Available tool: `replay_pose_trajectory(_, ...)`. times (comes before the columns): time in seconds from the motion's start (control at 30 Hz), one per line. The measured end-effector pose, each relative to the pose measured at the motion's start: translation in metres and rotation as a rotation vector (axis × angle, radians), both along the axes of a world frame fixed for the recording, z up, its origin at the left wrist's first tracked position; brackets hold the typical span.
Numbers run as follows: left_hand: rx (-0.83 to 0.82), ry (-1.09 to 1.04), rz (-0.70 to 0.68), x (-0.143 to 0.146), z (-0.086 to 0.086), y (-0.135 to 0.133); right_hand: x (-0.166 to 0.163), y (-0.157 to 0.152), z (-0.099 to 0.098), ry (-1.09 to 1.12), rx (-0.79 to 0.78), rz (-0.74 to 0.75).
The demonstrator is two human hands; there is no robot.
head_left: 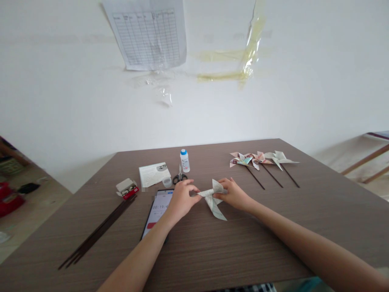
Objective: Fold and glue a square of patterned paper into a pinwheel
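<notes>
A pale paper pinwheel with folded blades is between my hands, near the middle of the table. My left hand pinches the tip of its left blade between thumb and fingers. On the other side, my right hand is closed on the right part of the pinwheel, its fingertips partly behind the paper. No stick shows on this pinwheel. Under my left forearm lies a phone with a running timer on its screen, partly covered by the arm.
Three finished pinwheels on dark sticks lie at the back right. Dark loose sticks rest at the left beside a small red-and-white box. Scissors, a blue-capped bottle, a small clear cup and white paper stand behind my left hand.
</notes>
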State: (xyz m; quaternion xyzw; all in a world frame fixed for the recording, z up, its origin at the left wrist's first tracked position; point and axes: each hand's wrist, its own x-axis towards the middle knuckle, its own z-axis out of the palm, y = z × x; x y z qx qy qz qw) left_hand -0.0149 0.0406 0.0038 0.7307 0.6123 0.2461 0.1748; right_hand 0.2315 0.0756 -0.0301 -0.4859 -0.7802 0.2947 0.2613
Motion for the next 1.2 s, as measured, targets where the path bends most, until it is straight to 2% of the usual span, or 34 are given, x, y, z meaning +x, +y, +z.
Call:
replay_pose_trajectory(0.47,-0.06,-0.08,-0.065,-0.002,0.004,-0.005,-0.001,-0.003,0.006,-0.094,0.004,0.009)
replay_pose_trajectory(0.7,0.006,-0.063,-0.036,0.002,0.003,-0.004,-0.003,-0.006,0.01,-0.138,-0.005,0.019)
replay_pose_trajectory(0.93,0.04,-0.037,-0.006,0.0,-0.001,0.0,0.0,-0.006,0.014,-0.138,-0.006,-0.04)
replay_pose_trajectory(1.2,0.042,-0.028,-0.039,-0.002,-0.007,0.002,0.001,-0.003,0.012,-0.094,-0.044,-0.003)
